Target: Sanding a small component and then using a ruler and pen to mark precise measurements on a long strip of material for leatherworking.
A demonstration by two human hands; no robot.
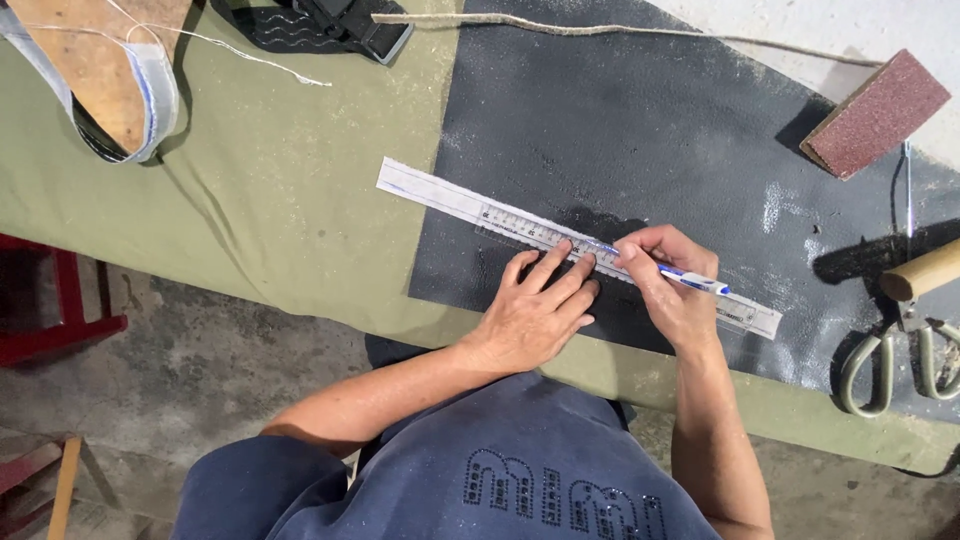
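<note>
A clear plastic ruler [545, 238] lies slantwise on a long white paper strip [440, 195], and both rest on a dark grey textured sheet [650, 130] spread over an olive-green cloth-covered table [270, 200]. The left hand [535, 310] is spread flat with fingers splayed, its fingertips pressing down on the ruler's near edge. Just beside the ruler on its right end, the right hand [670, 285] is closed around a blue-and-white pen [680, 277] whose tip meets the ruler's edge near its middle. A faint blue mark shows at the strip's far left end beyond the ruler; whether a line is drawn along the ruler cannot be told, so the ruling looks only partly along. Well apart from the ruler to the right lie metal scissors with pale green handles [900, 360], a wooden handle [925, 270] and a reddish sanding block [875, 112]; far to the ruler's left sits a wooden shoe form wrapped in grey tape [105, 70].
</note>
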